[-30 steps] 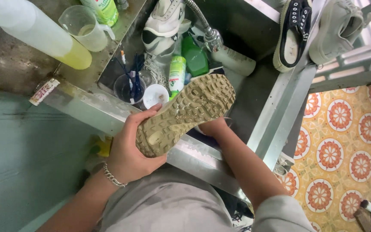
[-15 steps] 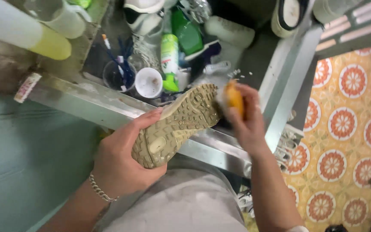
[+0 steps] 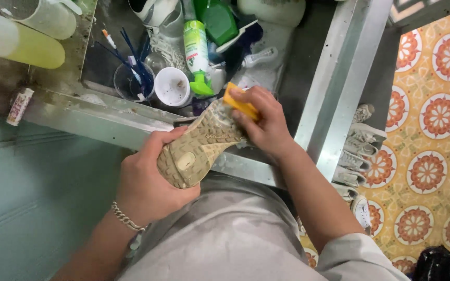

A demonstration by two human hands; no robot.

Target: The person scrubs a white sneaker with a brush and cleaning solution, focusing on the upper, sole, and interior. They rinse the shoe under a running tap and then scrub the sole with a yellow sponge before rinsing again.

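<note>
The tan rubber-soled shoe lies sole-up at the centre of the frame, its long axis running from lower left at the heel to upper right at the toe, above the front rim of the steel sink. The left hand is closed around the heel end from the lower left. The right hand is closed on a yellow-orange scrubbing brush and sits at the toe end, the brush touching the sole, so the shoe lies down and left of this hand.
</note>
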